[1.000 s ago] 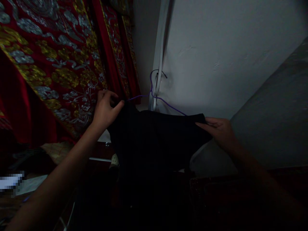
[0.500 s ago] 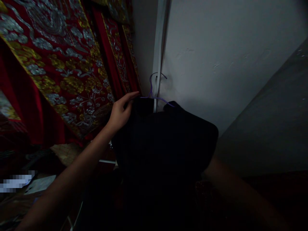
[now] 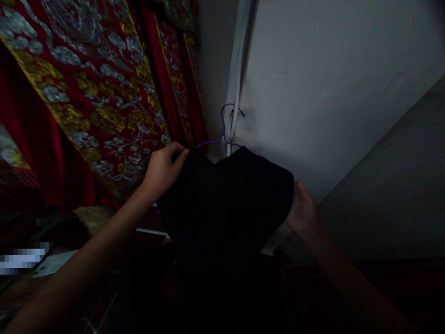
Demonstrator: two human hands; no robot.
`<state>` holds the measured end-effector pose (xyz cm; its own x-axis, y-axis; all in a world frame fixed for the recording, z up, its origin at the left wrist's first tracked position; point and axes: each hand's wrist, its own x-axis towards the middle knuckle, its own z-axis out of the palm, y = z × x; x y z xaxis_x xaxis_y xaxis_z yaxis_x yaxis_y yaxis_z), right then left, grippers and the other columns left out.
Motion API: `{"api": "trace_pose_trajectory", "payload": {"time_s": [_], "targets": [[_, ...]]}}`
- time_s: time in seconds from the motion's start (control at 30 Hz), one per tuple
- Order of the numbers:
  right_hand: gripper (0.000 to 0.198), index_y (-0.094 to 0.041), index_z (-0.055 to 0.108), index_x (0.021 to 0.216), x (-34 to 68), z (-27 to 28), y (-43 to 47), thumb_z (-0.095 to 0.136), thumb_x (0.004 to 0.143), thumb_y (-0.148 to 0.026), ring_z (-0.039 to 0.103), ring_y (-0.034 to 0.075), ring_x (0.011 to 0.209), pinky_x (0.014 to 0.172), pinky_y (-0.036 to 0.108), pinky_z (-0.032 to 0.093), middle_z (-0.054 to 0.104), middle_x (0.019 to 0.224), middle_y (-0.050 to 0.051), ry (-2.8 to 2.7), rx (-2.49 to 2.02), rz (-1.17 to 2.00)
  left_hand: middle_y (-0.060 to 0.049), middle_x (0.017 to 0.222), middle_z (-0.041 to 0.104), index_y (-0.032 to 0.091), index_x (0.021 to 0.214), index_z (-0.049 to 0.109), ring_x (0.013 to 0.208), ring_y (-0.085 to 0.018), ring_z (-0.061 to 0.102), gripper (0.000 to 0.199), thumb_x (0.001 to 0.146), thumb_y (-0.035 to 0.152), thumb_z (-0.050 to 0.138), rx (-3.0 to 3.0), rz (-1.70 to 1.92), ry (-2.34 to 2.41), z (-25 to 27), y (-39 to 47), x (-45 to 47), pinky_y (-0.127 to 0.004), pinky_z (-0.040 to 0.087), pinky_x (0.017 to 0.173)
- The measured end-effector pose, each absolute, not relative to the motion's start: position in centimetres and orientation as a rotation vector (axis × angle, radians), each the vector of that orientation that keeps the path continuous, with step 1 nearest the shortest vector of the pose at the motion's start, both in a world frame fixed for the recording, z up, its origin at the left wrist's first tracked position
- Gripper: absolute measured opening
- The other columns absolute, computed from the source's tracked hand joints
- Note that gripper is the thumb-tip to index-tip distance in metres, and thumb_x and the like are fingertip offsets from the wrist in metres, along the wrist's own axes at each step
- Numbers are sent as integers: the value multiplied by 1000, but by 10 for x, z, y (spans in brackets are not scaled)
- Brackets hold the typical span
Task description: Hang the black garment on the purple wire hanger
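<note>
A black short-sleeved top (image 3: 225, 199) hangs spread on a thin purple wire hanger (image 3: 222, 127), whose hook is up against a pale vertical strip. At the top's left shoulder, my left hand (image 3: 162, 169) is closed, pinching the cloth between thumb and fingers. My right hand (image 3: 306, 208) is beside the edge of the right sleeve, its palm partly showing and a finger stretched upward. The sleeve hides some of its fingers, and whether they touch the cloth is hard to make out. Darkness swallows the lower part of the top.
Red cloth embroidered in gold and silver (image 3: 104, 93) hangs on the left. Behind the hanger runs a pale strip or pipe (image 3: 238, 60) along a grey-white wall (image 3: 330, 60). Papers (image 3: 55, 263) and dim clutter lie at lower left.
My right hand has come out from behind the top to its right sleeve edge. My left hand has slid outward and down along the shoulder. The neckline has closed up over the hanger.
</note>
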<state>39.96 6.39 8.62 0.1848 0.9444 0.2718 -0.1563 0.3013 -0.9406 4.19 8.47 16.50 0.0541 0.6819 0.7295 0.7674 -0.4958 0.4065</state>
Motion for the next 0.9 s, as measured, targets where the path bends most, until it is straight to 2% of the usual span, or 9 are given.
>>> {"api": "trace_pose_trajectory", "payload": {"time_s": [0.07, 0.17, 0.23, 0.3, 0.43, 0.63, 0.73, 0.8, 0.9], "targets": [[43, -26, 71, 82, 405, 89, 61, 60, 84, -67, 69, 33, 111, 90, 49, 58, 76, 99, 8, -1049, -893, 1054, -7, 91, 76, 19, 92, 71, 85, -24, 70, 28, 97, 41, 55, -2158, -1403, -1600, 169, 85, 42, -32, 50, 77], [30, -26, 71, 85, 405, 109, 54, 77, 73, -53, 72, 32, 108, 94, 48, 58, 78, 93, 4, -1024, -892, 1008, -8, 87, 74, 19, 91, 69, 82, -25, 68, 37, 97, 51, 52, -2070, -1397, -1686, 171, 87, 44, -33, 47, 73], [29, -26, 70, 87, 402, 126, 49, 77, 75, -51, 73, 30, 105, 93, 47, 58, 78, 91, 3, -1039, -901, 952, -7, 82, 72, 19, 90, 69, 77, -24, 65, 44, 98, 57, 47, -2044, -1425, -1701, 172, 87, 46, -32, 45, 70], [32, -26, 70, 85, 397, 143, 46, 70, 80, -58, 74, 30, 102, 90, 46, 60, 78, 87, 4, -1072, -915, 953, -5, 79, 70, 19, 89, 68, 74, -22, 63, 47, 100, 57, 43, -2082, -1478, -1654, 171, 87, 46, -31, 43, 68], [38, -26, 70, 83, 383, 168, 50, 62, 83, -63, 75, 29, 98, 84, 43, 62, 76, 82, 5, -1129, -971, 972, -4, 89, 73, 19, 97, 70, 83, -20, 65, 38, 100, 48, 47, -2229, -1586, -1477, 173, 91, 43, -29, 46, 76], [52, -27, 73, 98, 352, 183, 46, 56, 83, -74, 74, 28, 99, 80, 39, 62, 77, 91, 6, -1205, -941, 907, -5, 98, 76, 18, 100, 72, 89, -21, 66, 35, 96, 48, 54, -2162, -1699, -1501, 178, 99, 32, -29, 48, 82], [63, -28, 74, 108, 346, 180, 14, 72, 69, -77, 75, 28, 92, 74, 38, 62, 77, 102, 6, -1424, -855, 1034, -5, 92, 75, 17, 95, 74, 84, -21, 65, 32, 93, 45, 60, -2142, -1724, -1568, 171, 98, 23, -29, 48, 77], [77, -29, 72, 121, 344, 179, -13, 87, 55, -67, 76, 27, 91, 73, 37, 63, 77, 111, 5, -1754, -773, 1194, -4, 86, 73, 17, 94, 75, 79, -20, 64, 30, 94, 42, 58, -2170, -1749, -1581, 164, 95, 20, -29, 47, 72], [74, -27, 67, 133, 334, 178, -42, 90, 66, -47, 76, 24, 93, 75, 32, 63, 77, 114, 6, -2328, -557, 1459, -3, 76, 67, 17, 97, 75, 69, -16, 58, 32, 96, 42, 55, -2200, -1828, -1535, 156, 84, 25, -27, 43, 62]]}}
